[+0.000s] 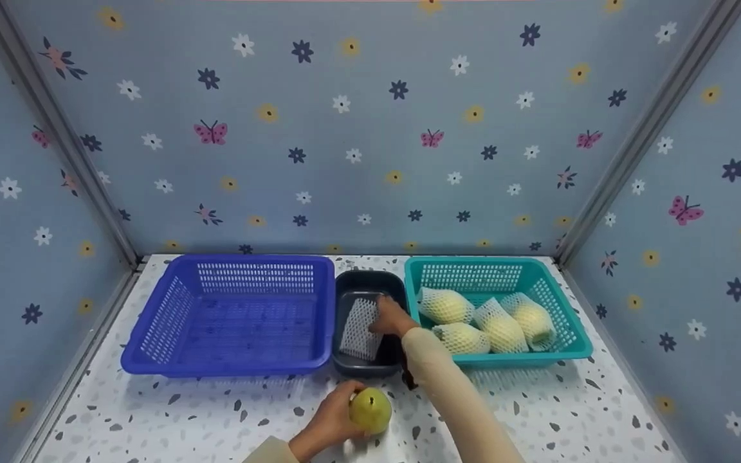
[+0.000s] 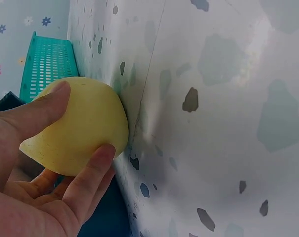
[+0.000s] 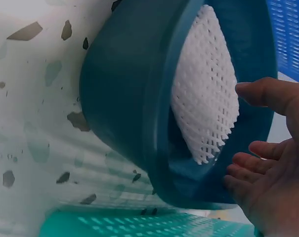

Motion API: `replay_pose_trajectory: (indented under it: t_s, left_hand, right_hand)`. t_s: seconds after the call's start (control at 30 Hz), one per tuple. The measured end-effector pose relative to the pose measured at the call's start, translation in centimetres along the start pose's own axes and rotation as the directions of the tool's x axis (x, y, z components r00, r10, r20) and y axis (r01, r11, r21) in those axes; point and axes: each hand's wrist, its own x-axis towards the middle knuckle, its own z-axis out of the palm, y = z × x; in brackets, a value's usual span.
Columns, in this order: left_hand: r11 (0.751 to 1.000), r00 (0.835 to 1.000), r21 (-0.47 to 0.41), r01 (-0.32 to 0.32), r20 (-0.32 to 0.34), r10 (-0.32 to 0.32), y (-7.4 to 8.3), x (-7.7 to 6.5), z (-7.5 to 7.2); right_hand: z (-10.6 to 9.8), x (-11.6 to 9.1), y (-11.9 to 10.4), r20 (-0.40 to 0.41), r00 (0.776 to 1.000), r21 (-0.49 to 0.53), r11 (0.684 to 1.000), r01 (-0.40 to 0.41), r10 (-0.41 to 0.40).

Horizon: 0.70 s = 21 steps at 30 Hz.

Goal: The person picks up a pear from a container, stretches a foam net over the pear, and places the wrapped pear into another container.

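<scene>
At the front of the table my left hand (image 1: 334, 415) grips a yellow-green pear (image 1: 371, 410), its stem up in the head view. In the left wrist view the thumb and fingers lie on opposite sides of the pear (image 2: 90, 123), which is right at the tabletop. My right hand (image 1: 393, 316) reaches into a dark tub (image 1: 359, 372), beside a white foam net sleeve (image 1: 359, 329). The right wrist view has the thumb tip at the edge of the foam net sleeve (image 3: 203, 89), with the other fingers apart from it.
A blue basket (image 1: 229, 371) stands left of the tub. To the right, a teal basket (image 1: 576, 347) holds several pale fruits in foam nets (image 1: 505, 328). Flower-patterned panels (image 1: 370, 128) enclose the speckled table (image 1: 229, 411) at the back and sides.
</scene>
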Motion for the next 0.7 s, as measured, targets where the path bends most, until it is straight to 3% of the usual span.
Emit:
replay_pose_trajectory:
  t_s: [0.23, 0.43, 0.6, 0.7]
  left_hand:
    - [1.000, 1.000, -0.020, -0.019, -0.004, 0.019, 0.0, -0.1, 0.1]
    - [0.999, 1.000, -0.043, -0.010, -0.007, 0.009, 0.1, -0.1, 0.3]
    - [0.999, 1.000, -0.040, -0.016, -0.009, 0.016, 0.0, -0.1, 0.1]
    - [1.000, 1.000, -0.017, -0.021, -0.017, 0.021, 0.0, 0.1, 0.0]
  right_hand:
    - [1.4, 0.7, 0.4, 0.014, 0.999, -0.016, 0.999, -0.044, 0.044]
    - [2.1, 0.6, 0.5, 0.050, 0.992, -0.116, 0.987, -0.107, 0.114]
    - [2.3, 0.8, 0.5, -0.012, 0.998, -0.197, 0.979, -0.056, 0.055]
    - [2.1, 1.0, 0.6, -0.034, 0.999, -0.176, 0.984, -0.022, 0.016]
